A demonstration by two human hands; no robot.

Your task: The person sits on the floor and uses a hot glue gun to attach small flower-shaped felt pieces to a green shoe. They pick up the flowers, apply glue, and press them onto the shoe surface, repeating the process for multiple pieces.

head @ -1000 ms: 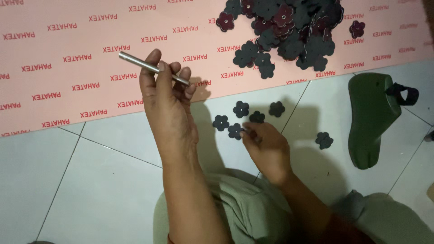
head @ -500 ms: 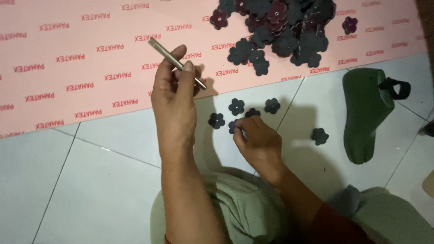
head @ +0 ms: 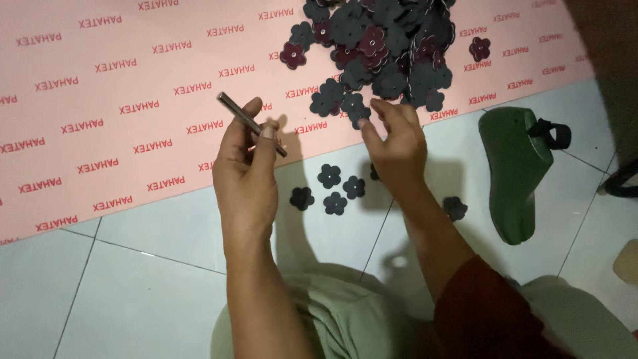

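My left hand (head: 246,166) holds a thin metal rod (head: 251,123) slantwise between thumb and fingers, above the edge of a pink printed sheet (head: 119,100). My right hand (head: 395,136) reaches up to the near edge of a heap of dark flower-shaped cutouts (head: 385,46) lying on that sheet; its fingertips pinch one dark flower cutout (head: 361,118). Several loose flower cutouts (head: 331,189) lie on the white tiled floor (head: 133,279) between my two hands.
A green shoe last (head: 515,169) with a black strap stands on the tiles at the right. One more flower piece (head: 455,207) lies next to it. My knees in light trousers (head: 339,319) fill the bottom middle.
My right hand has moved from the loose flowers on the tiles up to the heap's edge. My left hand with the rod shifted a little and lowered the rod.
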